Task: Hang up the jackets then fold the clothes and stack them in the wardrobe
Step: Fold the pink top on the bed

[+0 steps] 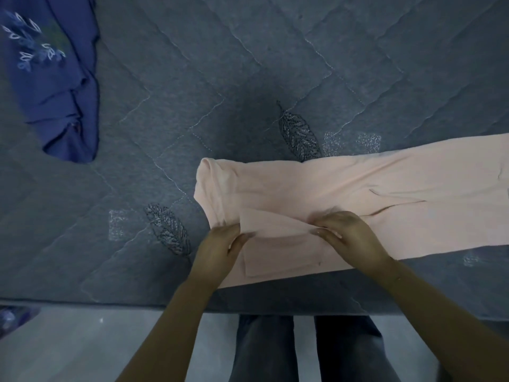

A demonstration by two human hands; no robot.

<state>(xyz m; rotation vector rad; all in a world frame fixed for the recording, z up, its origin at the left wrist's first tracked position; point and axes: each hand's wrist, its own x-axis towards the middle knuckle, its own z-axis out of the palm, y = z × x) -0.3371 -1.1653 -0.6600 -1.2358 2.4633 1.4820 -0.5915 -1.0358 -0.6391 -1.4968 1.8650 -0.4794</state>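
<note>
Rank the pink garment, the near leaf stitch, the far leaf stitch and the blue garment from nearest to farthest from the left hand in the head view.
1. Pink garment: pinched by the left hand itself.
2. Near leaf stitch: just left of the hand on the quilt.
3. Far leaf stitch: up and right, beyond the garment.
4. Blue garment: far upper left corner.

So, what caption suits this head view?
Both hands pinch a pink garment on a grey quilted bed.

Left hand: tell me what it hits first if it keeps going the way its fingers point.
The left hand points right along the pink garment, pinching a fold. Going straight on, it would likely meet the right hand fingertips first, which pinch the same fold opposite.
</note>
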